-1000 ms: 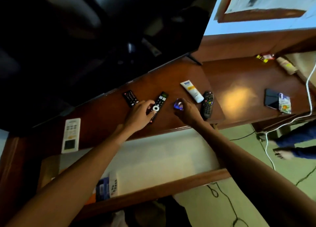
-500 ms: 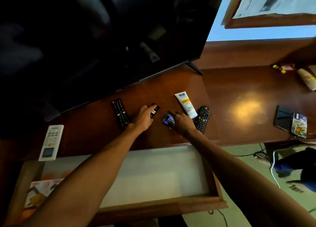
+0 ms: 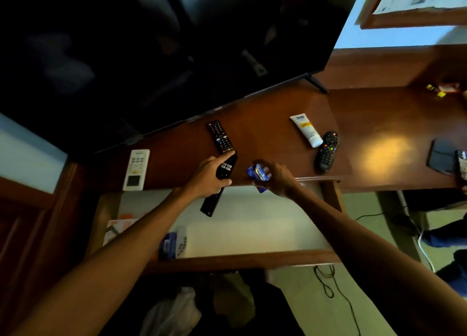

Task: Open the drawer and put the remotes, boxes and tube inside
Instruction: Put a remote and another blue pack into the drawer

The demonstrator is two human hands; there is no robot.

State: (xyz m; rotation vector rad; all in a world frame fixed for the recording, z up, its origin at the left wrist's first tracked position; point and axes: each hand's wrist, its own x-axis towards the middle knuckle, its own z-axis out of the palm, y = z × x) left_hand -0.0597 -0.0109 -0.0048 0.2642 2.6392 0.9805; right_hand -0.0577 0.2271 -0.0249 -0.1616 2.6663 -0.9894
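Observation:
The drawer (image 3: 242, 258) under the wooden desk (image 3: 265, 123) stands pulled out, with a pale liner. My left hand (image 3: 208, 177) grips a black remote (image 3: 222, 170) lifted over the desk's front edge, its lower end hanging above the drawer. My right hand (image 3: 276, 177) holds a small blue box (image 3: 257, 174) at the same edge. On the desk lie a long black remote (image 3: 220, 137), a white tube (image 3: 306, 129), a dark remote with coloured buttons (image 3: 326, 150) and a white remote (image 3: 136, 169) at the left.
A big dark TV (image 3: 151, 57) leans over the back of the desk. The drawer's left end holds a blue box (image 3: 168, 244) and papers (image 3: 118, 229). A phone (image 3: 441, 156) lies at the far right. Cables (image 3: 328, 282) trail on the floor.
Both hands have drawn back from the desk's middle to its front edge. The left lifted the black remote off the desk; the right carried the blue box along.

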